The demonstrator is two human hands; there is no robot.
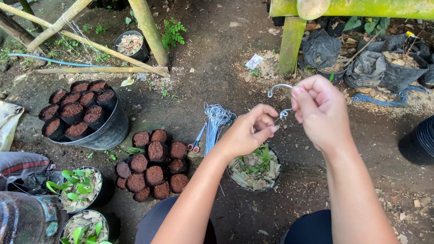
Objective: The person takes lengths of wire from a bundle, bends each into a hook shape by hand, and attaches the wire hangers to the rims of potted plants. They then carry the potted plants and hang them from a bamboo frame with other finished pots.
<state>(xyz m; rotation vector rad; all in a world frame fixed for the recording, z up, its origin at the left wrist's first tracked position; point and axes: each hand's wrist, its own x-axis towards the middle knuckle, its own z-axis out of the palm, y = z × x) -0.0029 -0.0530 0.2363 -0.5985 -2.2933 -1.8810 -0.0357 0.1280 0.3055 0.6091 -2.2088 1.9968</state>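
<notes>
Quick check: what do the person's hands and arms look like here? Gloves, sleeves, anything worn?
Both are bare. The left hand and right hand wear no gloves, and no rings or watch show from this view. Both forearms are uncovered up to the frame edge, with no sleeves in sight. Dark clothing shows only at the knees below.

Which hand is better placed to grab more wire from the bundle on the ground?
Left, probably: the left hand pinches the wire hook nearest the wire bundle; the right hand is higher and farther.

An outdoor plant nursery, on bare earth.
Soil-filled black pots at 7 o'clock, seedling pots at 8, bamboo posts at 11, grow bags at 2.
</notes>
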